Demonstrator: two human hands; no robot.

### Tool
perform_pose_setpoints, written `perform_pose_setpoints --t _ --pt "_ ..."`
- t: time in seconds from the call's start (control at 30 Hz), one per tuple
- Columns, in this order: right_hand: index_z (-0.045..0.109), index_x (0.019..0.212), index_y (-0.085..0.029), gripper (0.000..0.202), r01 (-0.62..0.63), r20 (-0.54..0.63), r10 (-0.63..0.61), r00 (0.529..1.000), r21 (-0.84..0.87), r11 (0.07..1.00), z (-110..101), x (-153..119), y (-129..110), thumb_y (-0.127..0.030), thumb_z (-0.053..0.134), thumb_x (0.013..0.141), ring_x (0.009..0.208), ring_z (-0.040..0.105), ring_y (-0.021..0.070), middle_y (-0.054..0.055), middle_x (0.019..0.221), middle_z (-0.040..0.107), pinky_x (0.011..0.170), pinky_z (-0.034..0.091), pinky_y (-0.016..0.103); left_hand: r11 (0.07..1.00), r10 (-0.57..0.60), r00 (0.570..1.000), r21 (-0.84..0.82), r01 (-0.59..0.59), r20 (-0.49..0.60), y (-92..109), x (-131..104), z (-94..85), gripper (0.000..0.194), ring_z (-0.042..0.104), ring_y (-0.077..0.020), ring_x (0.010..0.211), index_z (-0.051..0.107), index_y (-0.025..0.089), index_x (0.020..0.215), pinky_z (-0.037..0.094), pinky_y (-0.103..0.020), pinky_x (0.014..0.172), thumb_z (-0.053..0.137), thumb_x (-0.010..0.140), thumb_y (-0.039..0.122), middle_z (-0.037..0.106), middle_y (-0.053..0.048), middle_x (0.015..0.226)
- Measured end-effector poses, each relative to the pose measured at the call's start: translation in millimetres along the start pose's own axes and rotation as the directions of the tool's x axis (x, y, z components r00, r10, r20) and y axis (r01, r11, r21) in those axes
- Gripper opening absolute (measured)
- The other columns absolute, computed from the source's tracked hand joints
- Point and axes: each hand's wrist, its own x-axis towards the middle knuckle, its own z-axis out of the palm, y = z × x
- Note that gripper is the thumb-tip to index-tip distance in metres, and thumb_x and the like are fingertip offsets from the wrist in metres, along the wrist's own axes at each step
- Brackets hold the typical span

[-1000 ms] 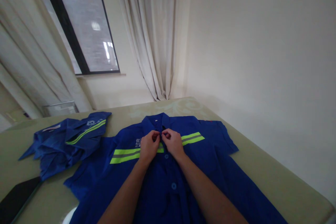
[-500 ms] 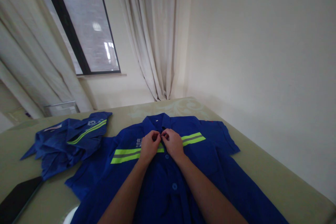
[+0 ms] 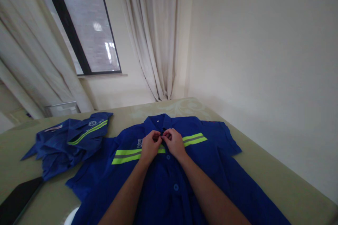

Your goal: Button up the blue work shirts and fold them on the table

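Observation:
A blue short-sleeved shirt [image 3: 206,161] with yellow-green and grey reflective stripes lies spread front up, its collar pointing away from me. My left hand [image 3: 151,145] pinches the front placket just below the collar, left of its middle. Fingertip to fingertip with it, my right hand [image 3: 173,142] pinches the same spot from the right. What lies between the fingertips is too small to make out. Two blue buttons show on the placket below my hands, the lower one [image 3: 176,187] between my forearms.
A second blue garment [image 3: 68,144] lies crumpled on the pale green table [image 3: 264,158] at the left. A dark flat object [image 3: 19,198] and part of a white round item [image 3: 72,215] are near the lower left. Walls, curtains and a window stand behind.

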Motion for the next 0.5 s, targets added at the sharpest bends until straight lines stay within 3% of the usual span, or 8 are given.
perform_pose_setpoints --t 0.33,0.5 --pt "0.074 0.083 -0.020 0.004 -0.004 -0.021 0.004 1.000 0.003 1.000 -2 1 -2 -0.019 0.070 0.083 0.066 0.058 0.0139 0.000 0.080 0.064 0.067 0.046 0.027 0.999 0.019 0.998 0.025 -0.021 0.056 0 1 -1.9 0.011 0.073 -0.0166 0.075 0.067 0.020 0.091 0.057 -0.027 0.071 0.060 0.082 0.021 0.077 -0.002 0.084" --pt "0.074 0.081 -0.019 0.009 -0.109 -0.052 0.111 0.992 0.049 0.993 -2 5 8 -0.023 0.067 0.083 0.072 0.063 0.0165 0.002 0.081 0.071 0.069 0.049 0.027 0.984 0.038 0.996 0.171 -0.051 0.078 8 -2 -0.2 0.013 0.071 -0.0151 0.075 0.062 0.023 0.096 0.053 -0.025 0.071 0.057 0.086 0.015 0.073 0.001 0.085"
